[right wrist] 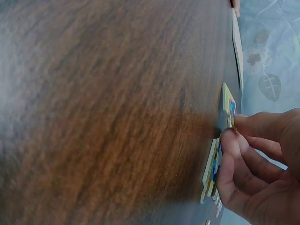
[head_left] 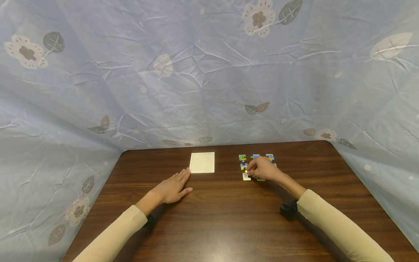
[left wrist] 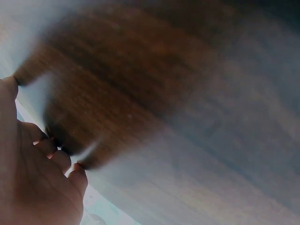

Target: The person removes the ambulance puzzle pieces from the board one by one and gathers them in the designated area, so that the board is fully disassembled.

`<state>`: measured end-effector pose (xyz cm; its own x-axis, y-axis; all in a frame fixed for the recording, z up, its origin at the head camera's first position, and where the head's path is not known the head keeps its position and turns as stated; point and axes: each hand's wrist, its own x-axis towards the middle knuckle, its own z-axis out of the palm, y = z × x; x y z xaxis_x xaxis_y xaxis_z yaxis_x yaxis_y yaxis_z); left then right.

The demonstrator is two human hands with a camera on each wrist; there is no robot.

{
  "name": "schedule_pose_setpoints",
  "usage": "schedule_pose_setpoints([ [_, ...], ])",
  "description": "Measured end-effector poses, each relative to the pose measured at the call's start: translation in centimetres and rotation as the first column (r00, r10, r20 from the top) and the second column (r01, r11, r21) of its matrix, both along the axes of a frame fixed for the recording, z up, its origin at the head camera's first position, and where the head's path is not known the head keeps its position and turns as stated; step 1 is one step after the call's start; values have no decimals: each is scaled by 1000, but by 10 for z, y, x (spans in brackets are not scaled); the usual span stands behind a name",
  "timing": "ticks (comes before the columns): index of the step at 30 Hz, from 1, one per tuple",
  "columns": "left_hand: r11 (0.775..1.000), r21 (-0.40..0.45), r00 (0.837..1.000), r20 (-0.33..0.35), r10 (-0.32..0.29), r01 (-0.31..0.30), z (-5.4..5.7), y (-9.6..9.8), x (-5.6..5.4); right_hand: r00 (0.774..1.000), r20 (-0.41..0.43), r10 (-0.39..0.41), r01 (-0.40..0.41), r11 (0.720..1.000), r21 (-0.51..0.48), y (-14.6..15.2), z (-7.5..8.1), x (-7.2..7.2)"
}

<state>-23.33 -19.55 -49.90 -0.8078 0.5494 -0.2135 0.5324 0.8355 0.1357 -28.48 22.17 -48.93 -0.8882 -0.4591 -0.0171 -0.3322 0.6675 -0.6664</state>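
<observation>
My right hand pinches a jigsaw puzzle piece between thumb and finger. It is a thin piece with a pale yellow edge, tilted up in the right wrist view. Around that hand lie several other colourful puzzle pieces, partly hidden by it. My left hand rests palm down on the table, fingers straight, its fingertips at the lower left corner of a square cream puzzle tray. A raised rim runs round the tray, and no pieces show in it. In the left wrist view, the left hand appears from its palm side.
The dark wooden table has a glossy patch near its front. A pale blue flowered cloth hangs behind the table and along both sides. A dark wrist device sits below the right sleeve.
</observation>
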Motion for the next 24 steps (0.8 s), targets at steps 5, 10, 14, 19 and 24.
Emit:
schedule_pose_setpoints([
  [5, 1000, 0, 1000, 1, 2, -2, -1, -1, 0, 1000, -30, 3, -2, 999, 36, -2, 4, 1],
  [10, 1000, 0, 1000, 1, 2, -2, -2, -1, 0, 1000, -31, 1, 1, 998, 64, -4, 6, 2],
  [14, 1000, 1, 1000, -3, 1, -1, -3, -1, -1, 999, -41, 16, -12, 996, 84, -5, 4, 1],
  [19, 1000, 3, 1000, -4, -2, 2, -4, 0, -1, 999, -43, 28, -25, 996, 80, -6, 2, 2],
  [24, 1000, 6, 1000, 3, 1, -1, -3, -1, -1, 999, -45, 26, -21, 995, 96, -7, 0, 3],
])
